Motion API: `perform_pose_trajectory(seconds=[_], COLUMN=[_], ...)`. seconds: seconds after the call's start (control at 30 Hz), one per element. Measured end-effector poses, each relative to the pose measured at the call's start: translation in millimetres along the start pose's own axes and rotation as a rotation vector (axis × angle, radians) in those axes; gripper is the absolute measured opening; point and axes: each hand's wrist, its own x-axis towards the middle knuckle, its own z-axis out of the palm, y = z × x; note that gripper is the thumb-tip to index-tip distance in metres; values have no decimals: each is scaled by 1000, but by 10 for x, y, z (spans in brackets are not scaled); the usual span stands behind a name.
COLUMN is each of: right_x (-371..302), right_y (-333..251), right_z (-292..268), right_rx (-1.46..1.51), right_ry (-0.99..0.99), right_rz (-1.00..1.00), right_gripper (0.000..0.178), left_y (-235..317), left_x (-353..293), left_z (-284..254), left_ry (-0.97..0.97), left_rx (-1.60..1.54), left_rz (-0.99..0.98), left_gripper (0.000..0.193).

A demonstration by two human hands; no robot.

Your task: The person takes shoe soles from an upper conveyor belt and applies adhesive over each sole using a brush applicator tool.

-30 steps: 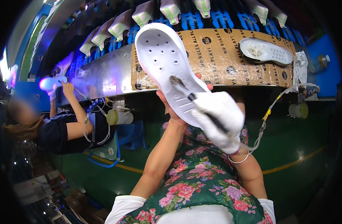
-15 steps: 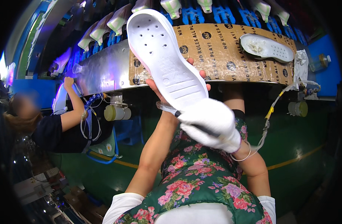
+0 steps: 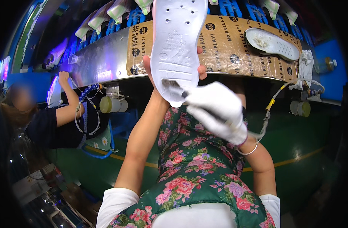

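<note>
A white shoe sole (image 3: 177,49), with small holes toward its far end and raised bars near its heel, is held up by my left hand (image 3: 157,90). That bare hand wraps around it from beneath, fingers along both edges. My right hand (image 3: 217,108), in a white glove, grips a small brush (image 3: 172,84). The bristles are at the inner face of the heel, just below the raised bars; they are slightly blurred. A thin cable runs from my right wrist to the right.
Cardboard (image 3: 227,49) covers the metal bench, with another sole (image 3: 280,47) on it holding crumpled white material. A cloth (image 3: 305,66) and a jar (image 3: 324,64) are at the right. Shoe uppers on blue holders (image 3: 118,11) line the back. Another person (image 3: 48,121) works at the left.
The sole has moved farther away and turned more upright, its heel now showing beside my gloved hand. The brush has come into clear view over the heel.
</note>
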Motion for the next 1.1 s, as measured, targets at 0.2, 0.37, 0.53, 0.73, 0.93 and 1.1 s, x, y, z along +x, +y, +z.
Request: perform_pose_trajectory(seconds=[0.2, 0.37, 0.53, 0.73, 0.93, 1.1], right_x=[-34, -78, -58, -164, -96, -195], right_y=[-62, -72, -141, -66, -173, -154], right_z=[13, 85, -25, 101, -97, 91], right_rx=[266, 45, 292, -121, 186, 37], right_ry=[-45, -112, -11, -73, -87, -148], right_rz=[140, -13, 233, -213, 112, -104], right_gripper=[25, 25, 25, 35, 29, 32], left_y=[72, 222, 198, 309, 351, 343], left_x=[64, 120, 108, 149, 117, 183], left_z=[87, -5, -53, 83, -6, -57], left_ry=[-47, -136, -152, 6, -84, -157], left_rx=[-23, 44, -41, 43, -124, -112], left_rz=[-4, -141, -256, -335, -479, -470], left_gripper=[111, 111, 107, 94, 102, 100])
